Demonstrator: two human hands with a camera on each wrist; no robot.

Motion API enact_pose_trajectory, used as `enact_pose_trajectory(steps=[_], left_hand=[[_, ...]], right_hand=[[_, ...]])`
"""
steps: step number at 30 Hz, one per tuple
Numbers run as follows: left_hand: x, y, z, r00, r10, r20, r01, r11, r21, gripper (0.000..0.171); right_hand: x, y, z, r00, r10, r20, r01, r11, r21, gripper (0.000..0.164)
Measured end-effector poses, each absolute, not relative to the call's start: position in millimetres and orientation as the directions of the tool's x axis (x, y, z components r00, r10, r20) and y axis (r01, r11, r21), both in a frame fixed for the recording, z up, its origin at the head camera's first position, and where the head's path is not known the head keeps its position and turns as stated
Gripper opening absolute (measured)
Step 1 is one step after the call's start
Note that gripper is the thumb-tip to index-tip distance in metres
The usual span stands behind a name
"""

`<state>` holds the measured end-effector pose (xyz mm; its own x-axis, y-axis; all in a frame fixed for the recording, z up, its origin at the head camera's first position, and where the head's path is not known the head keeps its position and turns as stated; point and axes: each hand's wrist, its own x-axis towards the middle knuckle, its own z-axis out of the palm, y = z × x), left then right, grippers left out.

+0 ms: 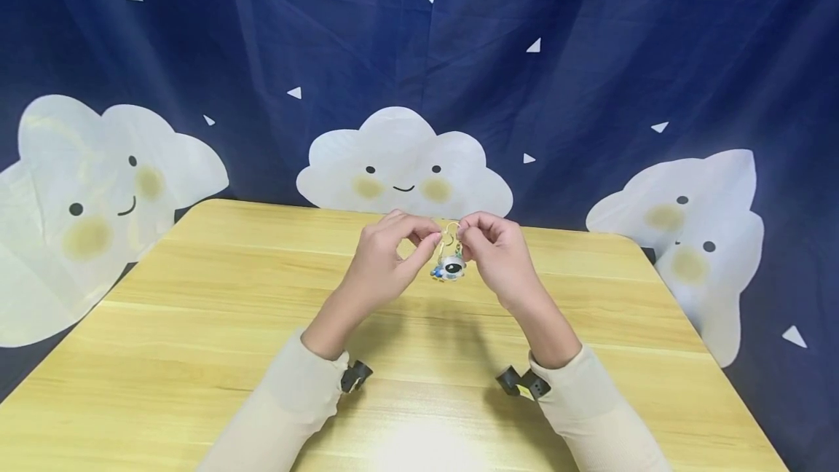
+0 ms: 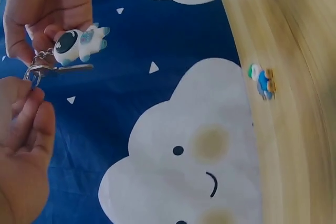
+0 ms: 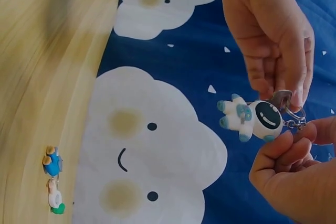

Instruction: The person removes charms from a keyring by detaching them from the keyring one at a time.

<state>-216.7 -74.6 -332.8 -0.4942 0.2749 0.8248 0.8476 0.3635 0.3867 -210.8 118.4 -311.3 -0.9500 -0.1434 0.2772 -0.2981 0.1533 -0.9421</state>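
Observation:
A white astronaut keychain [image 1: 452,266] with a dark visor and pale blue limbs hangs between the two hands above the table. My left hand [image 1: 387,261] pinches its metal split ring [image 3: 297,113] between thumb and fingertips. Opposite it, my right hand [image 1: 499,257] pinches near the short chain [image 3: 292,125] by the astronaut's head. A flat metal key [image 2: 73,68] hangs at the ring beside the figure. Fingertips hide part of the ring, and I cannot tell whether the chain is linked to it.
A second small figure, blue with a white-and-green part [image 2: 262,81], lies on the wooden table [image 1: 262,297] farther back; the astronaut partly overlaps it in the head view. Behind the table hangs a dark blue curtain [image 1: 367,42] with smiling clouds. Both wrists carry small black cameras.

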Motion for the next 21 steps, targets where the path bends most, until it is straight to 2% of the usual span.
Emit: enact_pose_trajectory(steps=[4,7,15,21], left_hand=[[-215.7,-73.1,-334.0,-0.676,0.229,0.700,0.736,0.252,0.628,0.011],[-217.3,-71.9,-336.7,-0.745,0.236,0.623,0.666,0.224,0.712,0.010],[-217.7,-74.2,-337.2,-0.777,0.224,0.588,0.629,0.235,0.741,0.010],[-218.0,-77.1,-335.3,-0.758,0.201,0.620,0.652,0.227,0.724,0.008]], right_hand=[[-211.3,117.9,-311.5,-0.941,-0.145,0.305,-0.324,0.132,-0.937,0.014],[-210.8,117.5,-311.1,-0.938,-0.143,0.317,-0.334,0.124,-0.934,0.013],[-209.1,115.8,-310.5,-0.927,-0.145,0.346,-0.365,0.128,-0.922,0.013],[-209.7,115.9,-311.8,-0.925,-0.145,0.350,-0.368,0.129,-0.921,0.013]])
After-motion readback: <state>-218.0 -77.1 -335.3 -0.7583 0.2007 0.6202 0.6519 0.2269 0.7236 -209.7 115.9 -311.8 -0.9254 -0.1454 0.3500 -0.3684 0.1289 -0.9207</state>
